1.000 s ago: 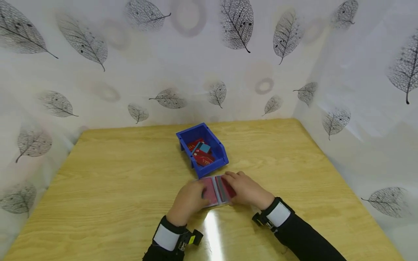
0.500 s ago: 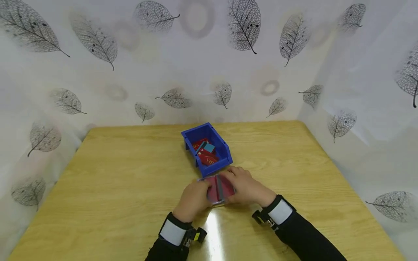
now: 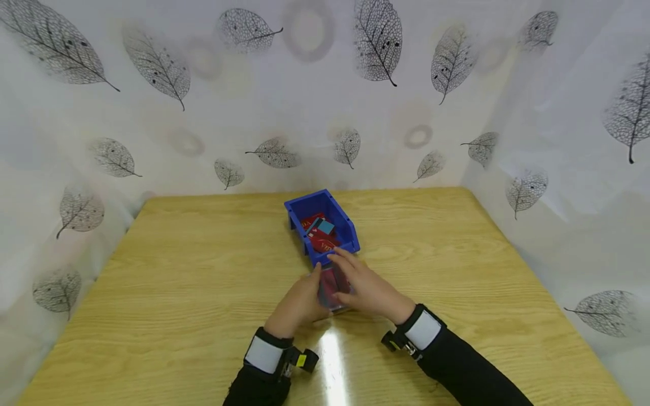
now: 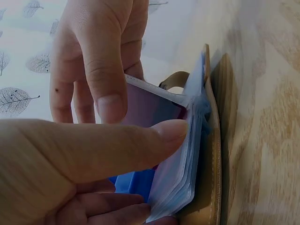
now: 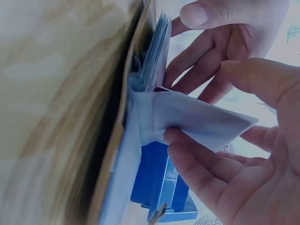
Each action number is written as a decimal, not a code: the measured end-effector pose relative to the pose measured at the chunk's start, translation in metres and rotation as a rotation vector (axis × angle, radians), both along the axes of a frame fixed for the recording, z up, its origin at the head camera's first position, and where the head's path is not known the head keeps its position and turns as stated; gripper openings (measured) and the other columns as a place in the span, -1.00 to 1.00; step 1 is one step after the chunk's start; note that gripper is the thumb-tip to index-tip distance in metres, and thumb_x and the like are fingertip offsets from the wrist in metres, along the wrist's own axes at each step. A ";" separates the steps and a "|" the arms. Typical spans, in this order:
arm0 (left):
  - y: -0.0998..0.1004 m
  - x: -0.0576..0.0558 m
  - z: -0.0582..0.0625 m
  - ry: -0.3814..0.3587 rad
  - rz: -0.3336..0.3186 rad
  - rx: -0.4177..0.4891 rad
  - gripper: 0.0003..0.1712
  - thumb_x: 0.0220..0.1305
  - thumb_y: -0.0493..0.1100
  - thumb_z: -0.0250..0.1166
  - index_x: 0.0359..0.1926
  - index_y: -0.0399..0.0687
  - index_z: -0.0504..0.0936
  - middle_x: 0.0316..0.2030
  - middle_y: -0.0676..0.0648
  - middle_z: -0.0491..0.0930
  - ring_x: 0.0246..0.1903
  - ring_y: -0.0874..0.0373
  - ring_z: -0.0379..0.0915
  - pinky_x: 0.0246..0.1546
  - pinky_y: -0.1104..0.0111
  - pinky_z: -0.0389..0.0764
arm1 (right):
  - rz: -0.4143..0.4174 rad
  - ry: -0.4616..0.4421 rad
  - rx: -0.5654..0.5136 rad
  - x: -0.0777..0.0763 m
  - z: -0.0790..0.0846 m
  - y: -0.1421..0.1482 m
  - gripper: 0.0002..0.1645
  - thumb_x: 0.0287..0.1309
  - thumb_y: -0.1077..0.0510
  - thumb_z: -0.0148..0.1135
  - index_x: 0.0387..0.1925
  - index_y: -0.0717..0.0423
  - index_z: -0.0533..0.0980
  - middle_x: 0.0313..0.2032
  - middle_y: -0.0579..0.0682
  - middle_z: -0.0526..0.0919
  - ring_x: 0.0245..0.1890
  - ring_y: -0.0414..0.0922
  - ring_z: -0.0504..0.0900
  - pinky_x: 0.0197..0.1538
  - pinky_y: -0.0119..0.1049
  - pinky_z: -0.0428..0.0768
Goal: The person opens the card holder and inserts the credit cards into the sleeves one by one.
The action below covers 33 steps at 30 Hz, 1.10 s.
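Note:
A card holder (image 3: 329, 288) with a brown cover (image 4: 214, 159) and clear plastic sleeves (image 4: 180, 176) stands spread at the table's front middle, just before the blue bin. My left hand (image 3: 299, 307) holds its left side, the thumb lying against the sleeve stack and the fingers around the far edge. On the other side, my right hand (image 3: 373, 287) touches one raised sleeve page (image 5: 201, 117) with its fingers behind it. The right thumb stands apart from that page. Reddish contents show through the sleeves, partly hidden by my hands.
The blue bin (image 3: 351, 230) sits directly behind the card holder, with several red cards (image 3: 323, 243) and a blue one (image 3: 325, 226) inside. Wood-grain tabletop (image 3: 203, 270) spreads to both sides. A leaf-patterned white sheet (image 3: 315, 101) hangs behind.
The card holder's flat, wide spread has narrowed as a page lifts. My right hand has moved left and forward, its fingers spreading. The left thumb has shifted up along the sleeves.

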<state>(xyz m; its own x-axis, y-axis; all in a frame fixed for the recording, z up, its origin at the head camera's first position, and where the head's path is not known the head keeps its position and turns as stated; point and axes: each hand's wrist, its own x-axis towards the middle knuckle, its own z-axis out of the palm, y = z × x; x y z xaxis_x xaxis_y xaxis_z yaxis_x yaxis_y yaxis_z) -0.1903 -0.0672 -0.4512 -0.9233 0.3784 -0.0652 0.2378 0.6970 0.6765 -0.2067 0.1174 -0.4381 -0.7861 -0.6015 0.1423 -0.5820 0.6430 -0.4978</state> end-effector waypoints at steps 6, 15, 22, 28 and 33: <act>-0.004 -0.005 -0.003 -0.022 0.027 0.039 0.16 -0.04 -0.15 0.55 0.43 -0.47 0.04 0.25 -0.44 0.34 0.22 -0.26 0.33 0.20 -0.01 0.38 | -0.158 -0.102 -0.135 0.003 -0.003 -0.007 -0.15 0.09 0.32 0.34 0.37 0.27 0.17 0.24 0.26 0.38 -0.01 0.07 0.62 -0.09 -0.19 0.63; -0.010 -0.003 -0.003 -0.025 -0.020 0.103 0.15 -0.09 -0.16 0.56 0.41 -0.49 0.08 0.26 -0.44 0.32 0.23 -0.28 0.30 0.22 -0.05 0.35 | 0.057 0.187 0.023 0.007 -0.020 -0.015 -0.57 0.14 0.12 0.36 -0.01 0.29 0.54 -0.09 0.11 0.58 -0.10 -0.03 0.57 -0.01 -0.16 0.56; -0.004 0.006 0.001 0.134 -0.033 -0.051 -0.19 -0.18 -0.20 0.58 0.15 -0.40 0.50 0.16 -0.36 0.46 0.05 -0.18 0.49 0.07 0.06 0.50 | 0.143 -0.012 0.088 -0.026 0.014 -0.024 -0.77 0.29 0.14 0.20 -0.16 0.20 0.65 -0.21 0.01 0.69 -0.23 -0.15 0.63 -0.15 -0.29 0.59; 0.004 0.012 0.004 0.277 0.062 -0.310 -0.61 -0.35 -0.11 0.61 -0.45 -0.21 0.68 -0.12 -0.15 0.62 -0.31 0.00 0.59 -0.39 0.22 0.60 | -0.130 -0.055 0.242 -0.083 0.039 -0.055 -0.77 0.23 0.13 0.24 -0.26 0.25 0.63 -0.31 0.07 0.68 -0.31 -0.05 0.62 -0.20 -0.18 0.58; 0.014 0.015 -0.003 0.377 0.117 -0.378 -0.61 -0.50 -0.08 0.64 -0.59 -0.09 0.63 -0.41 -0.07 0.62 -0.46 0.03 0.56 -0.57 0.22 0.57 | -0.285 -0.120 0.403 -0.110 0.025 -0.073 -0.75 0.13 0.12 0.30 -0.28 0.26 0.60 -0.31 0.12 0.66 -0.37 -0.03 0.60 -0.26 -0.14 0.60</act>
